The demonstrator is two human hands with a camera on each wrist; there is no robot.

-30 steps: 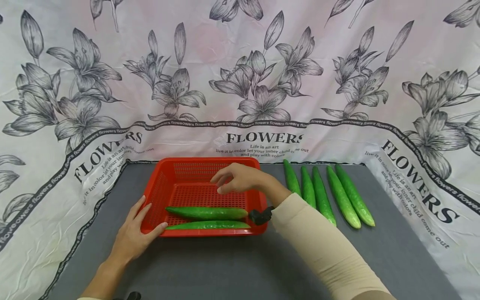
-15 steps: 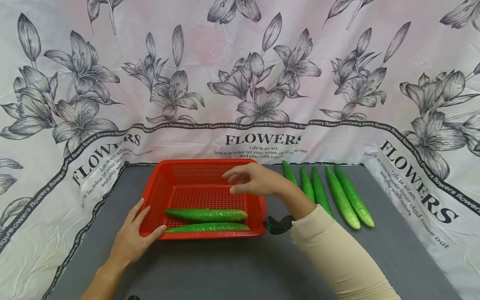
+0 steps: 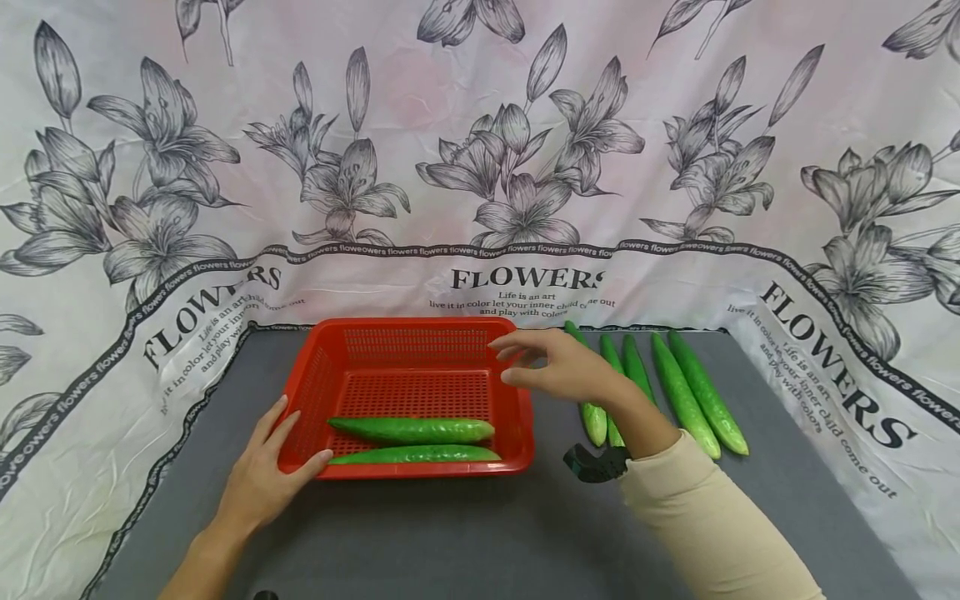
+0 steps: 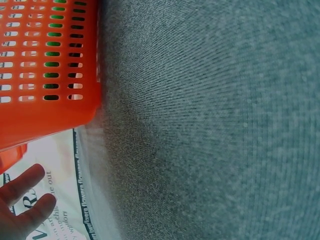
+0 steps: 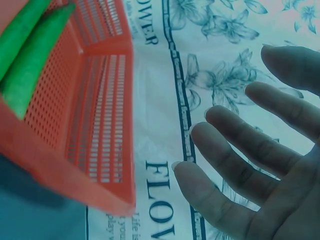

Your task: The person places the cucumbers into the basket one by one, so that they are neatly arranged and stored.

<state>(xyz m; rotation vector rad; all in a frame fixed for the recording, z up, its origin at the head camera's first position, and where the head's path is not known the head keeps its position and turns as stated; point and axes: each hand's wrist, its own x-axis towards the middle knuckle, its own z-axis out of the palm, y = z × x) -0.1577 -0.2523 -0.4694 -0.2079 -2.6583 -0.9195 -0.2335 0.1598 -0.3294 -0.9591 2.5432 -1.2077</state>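
A red plastic basket (image 3: 420,472) with perforated sides sits on the grey tabletop. Two green cucumbers lie crosswise in its front half, the rear one (image 3: 412,431) more fully seen and the front one (image 3: 416,455) partly behind the front rim. At the front left corner my left hand (image 3: 255,483) rests, fingers spread along the side and thumb at the front rim. My right hand (image 3: 558,362), empty with fingers relaxed and apart, hovers over the basket's right edge. In the right wrist view, that hand (image 5: 250,155) shows nothing between its fingers.
Several more cucumbers lie lengthwise on the table at the right, two of them (image 3: 684,396) (image 3: 708,392) side by side; my right forearm partly covers the others (image 3: 636,367). A white flower-printed cloth (image 3: 525,279) rises behind and beside the table.
My right hand has moved rightward from above the middle of the basket to its right edge, empty throughout. The left hand, basket and cucumbers stay in place.
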